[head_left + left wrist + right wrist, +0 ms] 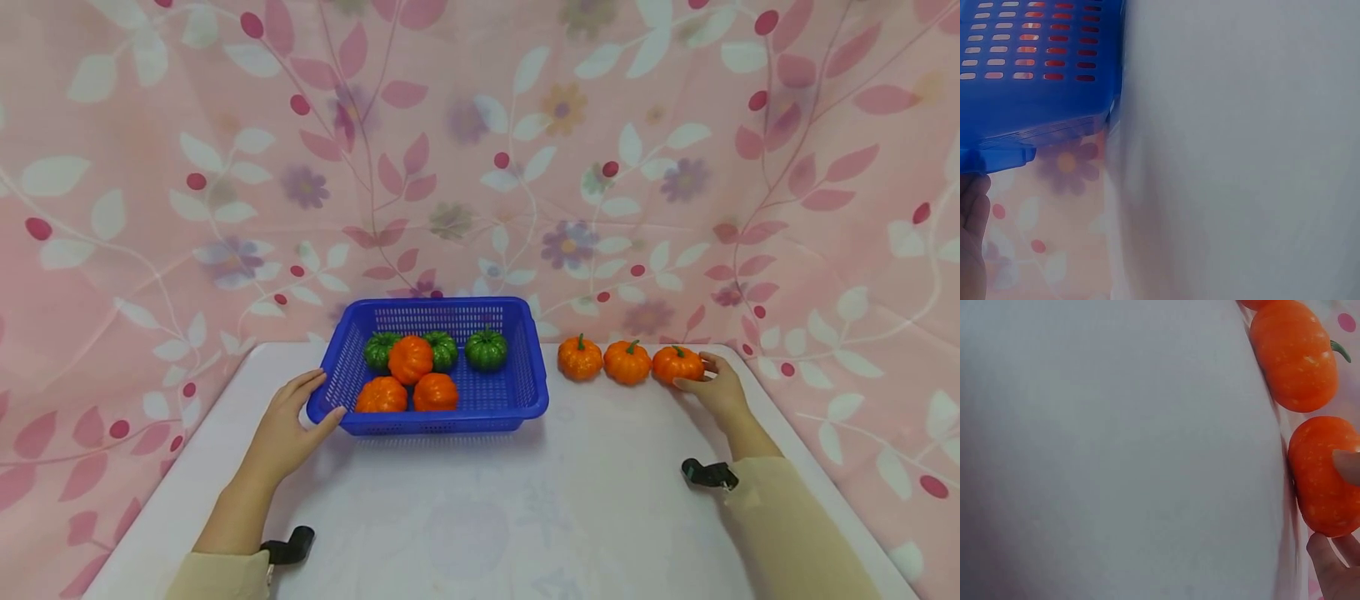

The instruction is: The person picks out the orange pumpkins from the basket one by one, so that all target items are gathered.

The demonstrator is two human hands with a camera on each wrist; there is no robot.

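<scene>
My left hand (288, 429) rests against the left end of a blue plastic basket (442, 423), its fingers fairly straight and the thumb by the front corner. In the left wrist view, fingertips (979, 203) touch the rim. Inside the basket lie several small pumpkins: orange ones such as the front-left pumpkin (381, 395), and green ones such as the right-hand green pumpkin (486, 350). On the right, my right hand (722, 390) holds the end orange pumpkin (675, 365) of a row, thumb on its front and fingers at its right side.
Beside the held pumpkin stand a middle orange pumpkin (627, 363) and a left orange pumpkin (579, 358), near the back edge of the white table (480, 517). Pink floral cloth (465, 150) hangs behind the table and at both sides.
</scene>
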